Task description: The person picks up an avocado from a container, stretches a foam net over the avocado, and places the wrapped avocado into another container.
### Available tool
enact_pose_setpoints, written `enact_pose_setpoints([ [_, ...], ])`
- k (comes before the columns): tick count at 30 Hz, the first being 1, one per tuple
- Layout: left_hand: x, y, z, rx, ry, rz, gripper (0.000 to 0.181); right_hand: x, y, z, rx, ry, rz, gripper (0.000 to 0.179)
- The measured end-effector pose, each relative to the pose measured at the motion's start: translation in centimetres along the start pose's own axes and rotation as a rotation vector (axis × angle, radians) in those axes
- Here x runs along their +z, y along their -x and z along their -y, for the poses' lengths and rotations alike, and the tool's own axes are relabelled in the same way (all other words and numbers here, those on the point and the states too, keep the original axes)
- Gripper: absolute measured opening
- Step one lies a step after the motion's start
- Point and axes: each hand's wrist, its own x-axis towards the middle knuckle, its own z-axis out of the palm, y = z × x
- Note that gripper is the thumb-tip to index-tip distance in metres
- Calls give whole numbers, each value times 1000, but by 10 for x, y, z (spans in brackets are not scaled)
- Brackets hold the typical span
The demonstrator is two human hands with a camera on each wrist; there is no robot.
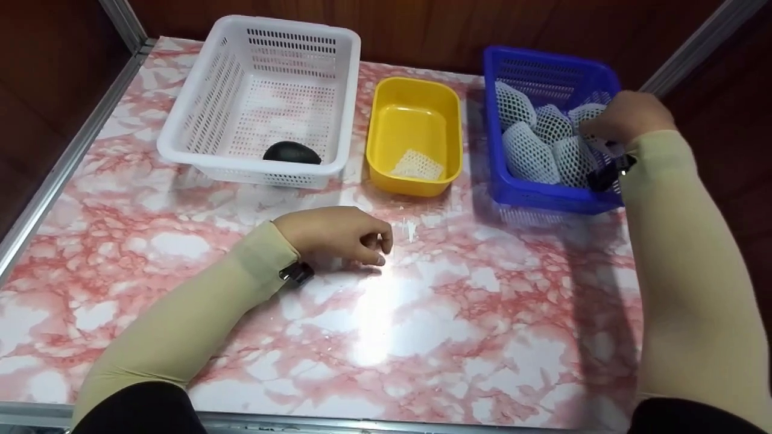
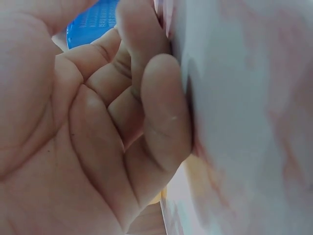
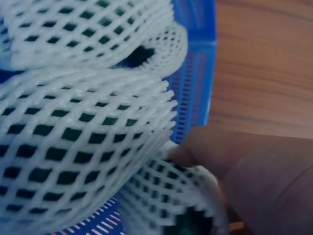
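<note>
My right hand reaches into the right side of the blue basket. There it grips a dark green fruit in a white foam net; the thumb lies on the net and the other fingers are mostly hidden. Against that fruit sits another foam-netted fruit, with several more in the basket. Low over the table's middle, my left hand hangs with loosely curled fingers and holds nothing. Its palm shows bare in the left wrist view, fingertips close to the tabletop.
A white basket at the back left holds one dark oval fruit. Between the baskets stands a yellow tub with an empty foam net inside. Small white scraps lie on the marbled table. Wooden panels close the back and sides.
</note>
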Motion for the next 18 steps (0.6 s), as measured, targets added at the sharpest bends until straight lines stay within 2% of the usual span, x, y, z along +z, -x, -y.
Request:
enact_pose_setpoints([
  [7,2,0,-1,-8,-1,-2,20,-3,-2,6,-39,135,37,48],
  [11,1,0,-2,-10,1,-6,19,-3,3,5,-46,99,53,50],
  [18,0,1,-4,-24,13,-5,17,0,9,6,-42,70,-10,51],
])
